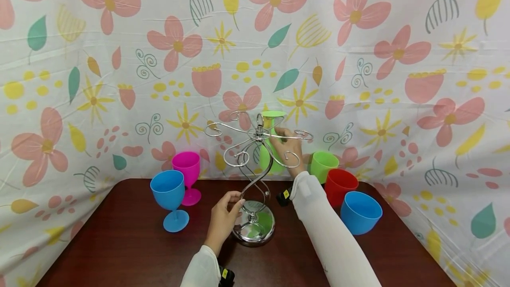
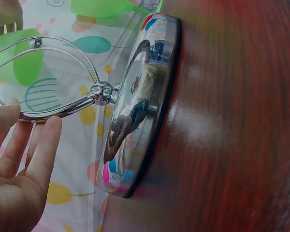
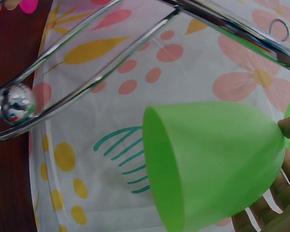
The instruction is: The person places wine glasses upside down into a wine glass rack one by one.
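A chrome goblet rack (image 1: 259, 134) with curled wire arms and a round base (image 1: 253, 229) stands on the dark wooden table. My left hand (image 1: 225, 216) pinches the twisted wire stem (image 2: 63, 112) just above the base, thumb on one side and fingertips on the other. Behind the rack, my right hand (image 1: 287, 147) holds a light green goblet (image 1: 272, 154) upside down, its foot up beside the rack's top. In the right wrist view the bowl (image 3: 217, 159) has its mouth facing the table side, with fingers round its narrow end. The rack's wires partly cover this goblet in the head view.
On the left stand a blue goblet (image 1: 169, 194) and a magenta goblet (image 1: 187, 167). To the right, a green goblet (image 1: 323, 165), a red goblet (image 1: 340, 185) and a blue goblet (image 1: 360, 214) form a row. A flowered curtain (image 1: 255, 56) hangs behind the table (image 1: 131, 242).
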`<state>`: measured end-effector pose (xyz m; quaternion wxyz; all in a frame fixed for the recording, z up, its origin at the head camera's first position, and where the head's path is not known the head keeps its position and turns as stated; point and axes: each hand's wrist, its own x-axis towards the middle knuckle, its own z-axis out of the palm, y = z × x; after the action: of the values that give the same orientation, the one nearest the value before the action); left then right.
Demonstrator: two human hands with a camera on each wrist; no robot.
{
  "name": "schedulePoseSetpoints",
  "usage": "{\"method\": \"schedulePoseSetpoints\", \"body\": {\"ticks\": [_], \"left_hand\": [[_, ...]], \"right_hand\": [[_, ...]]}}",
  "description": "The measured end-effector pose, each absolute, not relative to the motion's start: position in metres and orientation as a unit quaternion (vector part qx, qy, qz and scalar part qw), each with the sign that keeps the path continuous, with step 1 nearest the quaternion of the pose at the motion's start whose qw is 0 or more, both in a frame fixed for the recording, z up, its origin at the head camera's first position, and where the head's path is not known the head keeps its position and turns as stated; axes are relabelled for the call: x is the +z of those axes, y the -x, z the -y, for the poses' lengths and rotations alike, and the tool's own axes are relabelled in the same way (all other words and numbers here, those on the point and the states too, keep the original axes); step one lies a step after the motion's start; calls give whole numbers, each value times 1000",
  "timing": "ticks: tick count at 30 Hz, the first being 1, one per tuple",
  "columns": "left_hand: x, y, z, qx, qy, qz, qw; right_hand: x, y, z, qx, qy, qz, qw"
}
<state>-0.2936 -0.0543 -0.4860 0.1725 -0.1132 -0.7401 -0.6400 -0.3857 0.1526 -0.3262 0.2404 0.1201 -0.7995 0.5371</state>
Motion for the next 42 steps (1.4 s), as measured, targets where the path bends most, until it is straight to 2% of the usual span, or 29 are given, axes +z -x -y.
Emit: {"method": "schedulePoseSetpoints", "body": {"ticks": [9,17,26,35,42], "left_hand": [[-487,294,54,-643,111,738,169],[-485,293,54,-640,109,741,171],[-484,292,54,-635,105,747,169],[-483,291,54,-631,105,749,170],[-485,292,54,-631,103,751,167]], "right_hand": [[-331,380,-153,519,-110,816,229],[-344,366,-159,486,-159,825,241],[-361,345,-173,472,-121,841,236],[-388,319,-183,384,-133,873,270],[-413,298,-185,344,-123,899,242]]}}
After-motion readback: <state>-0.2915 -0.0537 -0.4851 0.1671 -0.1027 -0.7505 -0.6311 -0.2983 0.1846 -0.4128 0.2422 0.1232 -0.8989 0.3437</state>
